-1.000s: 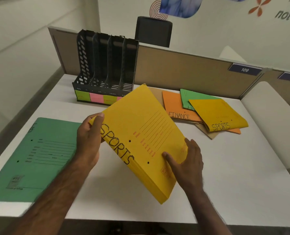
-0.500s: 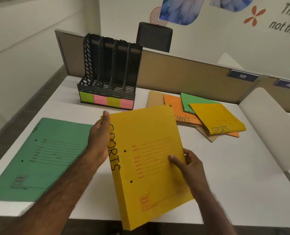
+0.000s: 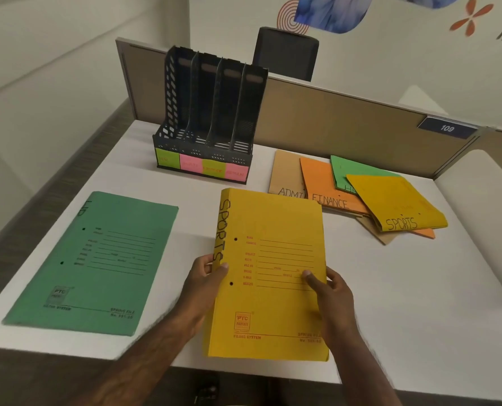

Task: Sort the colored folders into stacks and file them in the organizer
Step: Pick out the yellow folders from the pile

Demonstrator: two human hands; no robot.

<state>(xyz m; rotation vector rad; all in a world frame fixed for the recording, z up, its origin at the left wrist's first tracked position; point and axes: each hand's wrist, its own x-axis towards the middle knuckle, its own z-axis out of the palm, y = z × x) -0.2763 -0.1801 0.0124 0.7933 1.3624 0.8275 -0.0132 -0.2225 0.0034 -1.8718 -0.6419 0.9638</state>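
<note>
Lower centre of frame: thick yellow card folder marked SPORTS (image 3: 269,271), held over the near edge of the white desk (image 3: 390,288). Left hand (image 3: 204,284) grips its spine edge, thumb on the cover; right hand (image 3: 330,293) grips the opposite edge, thumb on top, fingers hidden beneath. Whether the folder rests on the desk or hangs just above it cannot be told. Left of it, a flat green card folder (image 3: 94,265), spine lettering only partly legible. Upper centre: black four-slot plastic organizer (image 3: 211,112), green and pink labels on its base, writing too blurred to read. Right: a fanned pile of folders (image 3: 358,194), brown ADMIN, orange FINANCE, green mostly covered, yellow SPORTS on top.
</note>
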